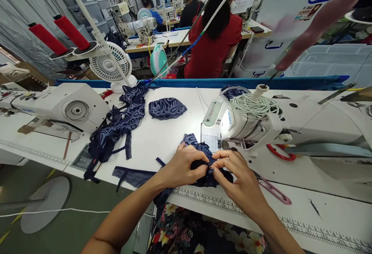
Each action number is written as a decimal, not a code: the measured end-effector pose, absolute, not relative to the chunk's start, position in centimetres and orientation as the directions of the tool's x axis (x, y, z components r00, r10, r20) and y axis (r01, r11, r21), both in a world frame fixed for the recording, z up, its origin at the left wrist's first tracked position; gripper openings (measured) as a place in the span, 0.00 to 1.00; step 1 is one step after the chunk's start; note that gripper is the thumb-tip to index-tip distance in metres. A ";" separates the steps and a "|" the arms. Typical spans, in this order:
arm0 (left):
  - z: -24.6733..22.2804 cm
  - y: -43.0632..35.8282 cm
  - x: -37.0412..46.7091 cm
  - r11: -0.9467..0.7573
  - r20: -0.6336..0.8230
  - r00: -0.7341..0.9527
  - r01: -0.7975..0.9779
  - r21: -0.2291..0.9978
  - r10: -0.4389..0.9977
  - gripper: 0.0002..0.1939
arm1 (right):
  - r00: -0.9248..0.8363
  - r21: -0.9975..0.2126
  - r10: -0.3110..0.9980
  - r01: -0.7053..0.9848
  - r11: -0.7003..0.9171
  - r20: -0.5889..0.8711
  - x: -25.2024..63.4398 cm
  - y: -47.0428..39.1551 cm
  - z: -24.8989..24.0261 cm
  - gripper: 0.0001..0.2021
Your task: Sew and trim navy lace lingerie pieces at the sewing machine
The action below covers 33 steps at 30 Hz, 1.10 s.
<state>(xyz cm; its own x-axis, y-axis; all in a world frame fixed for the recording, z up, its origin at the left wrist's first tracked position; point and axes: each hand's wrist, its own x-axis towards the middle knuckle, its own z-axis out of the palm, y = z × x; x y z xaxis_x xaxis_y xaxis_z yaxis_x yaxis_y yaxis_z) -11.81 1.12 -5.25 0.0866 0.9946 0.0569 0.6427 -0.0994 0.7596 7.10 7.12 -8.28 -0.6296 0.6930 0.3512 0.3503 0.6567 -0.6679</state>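
1. Left hand (184,165) pinched a dark blue garment (192,140) between thumb and forefinger.
2. Right hand (236,170) gripped the same garment by the fingertips, close beside the left.
3. Garment lay bunched at the table's front edge, just before the sewing machine (236,124).
4. Pink snips (274,192) lay right of the right hand.
5. Farther left: a patterned piece (167,108), then a fabric heap (130,116).
6. Beyond the table: a person in red (210,56).
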 end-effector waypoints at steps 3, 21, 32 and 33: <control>-5.1 0.9 -11.8 -0.103 0.046 0.104 0.644 0.758 0.994 0.06 | -0.645 -0.681 0.692 0.349 0.644 0.324 7.3 7.1 -8.2 0.07; -4.6 0.4 -12.9 -0.068 0.083 -0.009 0.490 0.869 0.997 0.10 | -0.754 -0.811 0.632 0.251 0.528 0.179 7.4 8.0 -7.6 0.08; -5.4 0.0 -12.4 -0.071 0.069 0.024 0.542 0.837 0.997 0.08 | -0.716 -0.926 0.698 0.255 0.278 0.013 5.7 7.7 -7.0 0.12; -5.4 -0.1 -12.3 -0.058 0.064 0.008 0.544 0.837 0.998 0.07 | -0.691 -0.921 0.722 0.265 0.287 0.026 5.6 7.6 -7.1 0.13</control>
